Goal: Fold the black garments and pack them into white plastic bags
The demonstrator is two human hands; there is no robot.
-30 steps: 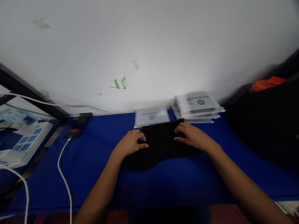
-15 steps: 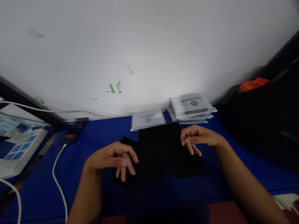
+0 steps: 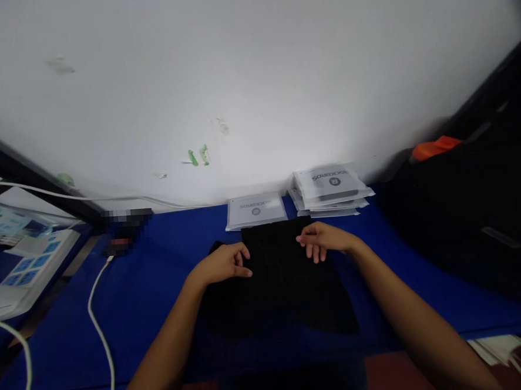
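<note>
A black cloth garment (image 3: pixel 279 288) lies spread on the blue-covered table in front of me; its folds are lost in the dark. Over its left part is my left hand (image 3: pixel 227 263), fingers bent, with a gap between thumb and fingertips. My right hand (image 3: pixel 318 239) hovers at or just above the upper right part of the cloth, thumb near the index finger and the other fingers hanging loosely. Contact between the fingertips and the cloth is hard to make out. Neither hand visibly grips anything.
Behind the cloth lies a flat printed plastic pouch (image 3: pixel 255 212), beside a stack of similar pouches (image 3: pixel 330 185) against the white wall. A white cable (image 3: pixel 98 322) runs down the left side. A large black bag-like object (image 3: pixel 460 218) stands at right. Label sheets (image 3: pixel 31 268) lie far left.
Both hands have moved: the left up and slightly right, the right leftward over the cloth. The lower edge of the cloth now reaches nearer to me.
</note>
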